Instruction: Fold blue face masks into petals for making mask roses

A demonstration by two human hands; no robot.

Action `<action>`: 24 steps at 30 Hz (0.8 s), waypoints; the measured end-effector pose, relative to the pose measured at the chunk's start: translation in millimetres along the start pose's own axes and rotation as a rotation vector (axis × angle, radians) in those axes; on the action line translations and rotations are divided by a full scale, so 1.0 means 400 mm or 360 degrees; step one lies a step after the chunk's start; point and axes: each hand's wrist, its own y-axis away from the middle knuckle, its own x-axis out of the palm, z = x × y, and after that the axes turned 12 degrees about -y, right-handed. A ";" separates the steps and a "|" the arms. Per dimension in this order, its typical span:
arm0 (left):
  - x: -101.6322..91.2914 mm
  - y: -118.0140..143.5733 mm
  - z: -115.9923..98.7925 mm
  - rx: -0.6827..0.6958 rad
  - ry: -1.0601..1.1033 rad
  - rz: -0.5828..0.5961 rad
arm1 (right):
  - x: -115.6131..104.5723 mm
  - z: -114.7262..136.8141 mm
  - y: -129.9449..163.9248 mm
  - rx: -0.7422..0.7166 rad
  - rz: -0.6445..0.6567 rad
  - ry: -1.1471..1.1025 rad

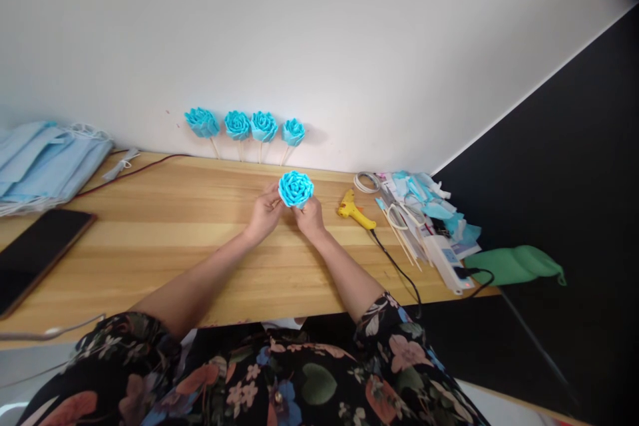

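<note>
A blue rose made of folded mask material is held over the wooden table, its bloom facing up. My left hand grips it from the left side and my right hand grips it from below on the right. Several finished blue roses on wooden sticks lean against the white wall behind. A yellow glue gun lies on the table just right of my right hand, apart from it.
A stack of blue face masks lies at the far left. A dark phone rests at the left front. Scraps, sticks and scissors pile at the right end beside a power strip. A black cord trails off the front edge.
</note>
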 end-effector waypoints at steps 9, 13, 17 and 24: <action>-0.005 -0.005 0.018 0.0232 -0.0187 -0.0003 | 0.004 0.000 0.003 0.0047 -0.0034 -0.0060; -0.011 -0.003 0.016 0.0234 -0.0207 -0.0006 | 0.000 0.000 0.002 0.0176 -0.0083 -0.0046; -0.011 0.000 0.049 0.0017 -0.0197 0.0008 | -0.029 0.013 -0.039 0.0286 -0.0242 -0.0106; -0.006 -0.007 0.087 -0.0257 -0.0242 0.0046 | -0.107 -0.003 -0.186 0.0452 -0.0125 0.0086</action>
